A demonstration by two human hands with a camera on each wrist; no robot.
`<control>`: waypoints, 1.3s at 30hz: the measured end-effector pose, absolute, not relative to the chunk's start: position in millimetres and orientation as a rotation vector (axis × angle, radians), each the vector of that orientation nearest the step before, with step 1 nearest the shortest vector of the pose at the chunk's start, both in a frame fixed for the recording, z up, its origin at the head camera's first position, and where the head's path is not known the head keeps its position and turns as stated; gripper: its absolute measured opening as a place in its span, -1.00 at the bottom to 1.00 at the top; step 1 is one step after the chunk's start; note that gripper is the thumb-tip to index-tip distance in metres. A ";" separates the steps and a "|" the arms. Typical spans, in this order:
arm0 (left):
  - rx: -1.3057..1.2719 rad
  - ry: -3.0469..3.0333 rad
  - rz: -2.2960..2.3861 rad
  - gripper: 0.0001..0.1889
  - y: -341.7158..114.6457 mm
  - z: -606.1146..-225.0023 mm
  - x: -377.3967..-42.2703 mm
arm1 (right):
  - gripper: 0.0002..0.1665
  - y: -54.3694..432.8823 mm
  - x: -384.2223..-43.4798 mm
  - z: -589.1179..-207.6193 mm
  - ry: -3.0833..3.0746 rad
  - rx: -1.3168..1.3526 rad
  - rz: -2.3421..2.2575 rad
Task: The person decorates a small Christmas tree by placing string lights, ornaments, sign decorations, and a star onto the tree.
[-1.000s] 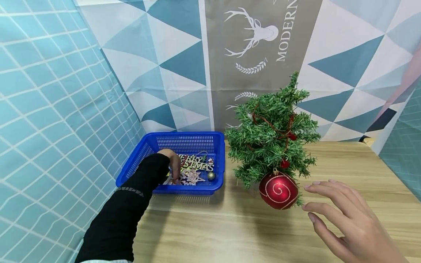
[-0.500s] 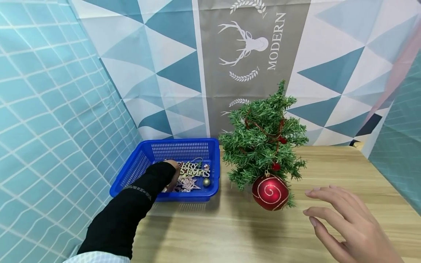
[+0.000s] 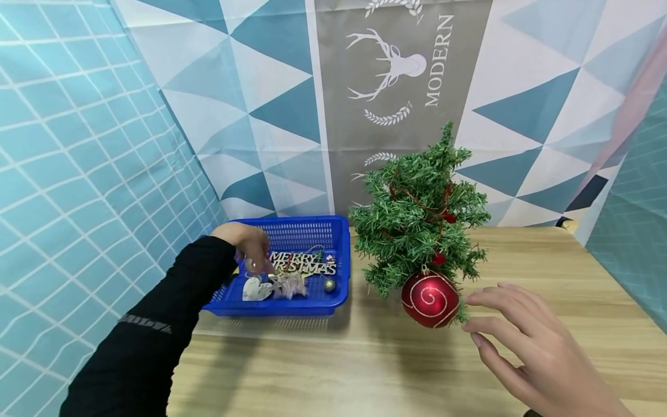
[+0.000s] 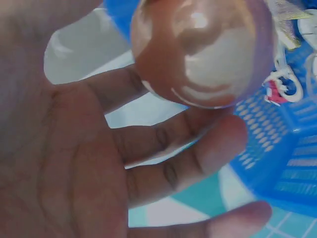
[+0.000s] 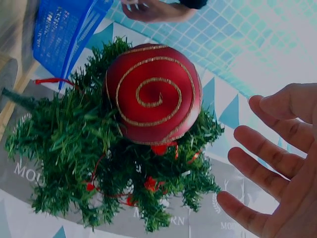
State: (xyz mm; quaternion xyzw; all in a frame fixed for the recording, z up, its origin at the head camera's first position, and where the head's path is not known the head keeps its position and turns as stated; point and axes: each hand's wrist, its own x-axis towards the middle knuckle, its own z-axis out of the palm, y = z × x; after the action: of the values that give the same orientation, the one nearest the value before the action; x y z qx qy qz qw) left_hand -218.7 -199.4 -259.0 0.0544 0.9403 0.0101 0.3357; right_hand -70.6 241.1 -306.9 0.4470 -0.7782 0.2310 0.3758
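A: Left grip?
B: Your left hand (image 3: 244,239) pinches a shiny ball (image 4: 205,54), blue basket (image 3: 292,310) beneath.
A: Right?
B: Your right hand (image 3: 537,347) is loose and wide; red bauble (image 3: 431,299) just off its fingertips.

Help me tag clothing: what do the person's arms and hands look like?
The left side shows a black sleeve with a grey marking, too unclear to read. The left hand and right hand are bare. On the right, only a dark sliver shows, too little to identify.
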 end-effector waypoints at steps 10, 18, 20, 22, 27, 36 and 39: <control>0.836 2.820 0.408 -0.57 -155.3 -233.1 -164.1 | -0.60 218.4 -75.5 -302.2 -1.968 1.134 0.684; 1.380 3.144 0.316 -0.47 -91.0 -258.7 -108.2 | -0.59 181.5 -78.1 -307.3 -2.123 0.951 0.842; 1.465 3.160 0.347 -0.47 -81.3 -265.8 -101.3 | -0.69 174.0 -78.1 -307.9 -2.098 0.963 0.869; 1.500 3.152 0.347 -0.46 -74.1 -271.7 -96.9 | -0.82 169.6 -78.6 -308.5 -2.065 0.986 0.891; 1.472 3.061 0.388 -0.47 -65.6 -282.8 -92.8 | -0.87 168.6 -81.2 -305.2 -2.028 1.093 0.960; 1.648 2.785 0.982 -0.66 -48.0 -287.4 -88.2 | -0.93 170.7 -80.7 -284.6 -2.068 1.271 0.969; 1.617 2.664 1.246 -0.87 -39.3 -282.8 -86.1 | -0.92 173.4 -78.4 -277.1 -2.116 1.279 0.961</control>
State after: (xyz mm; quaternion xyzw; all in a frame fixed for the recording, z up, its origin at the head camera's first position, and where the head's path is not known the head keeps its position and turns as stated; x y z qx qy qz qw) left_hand -86.1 -39.3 -282.8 0.4790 0.7892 0.3692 -0.1069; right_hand -78.4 173.4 -277.1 0.4679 -0.7739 0.3516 0.2419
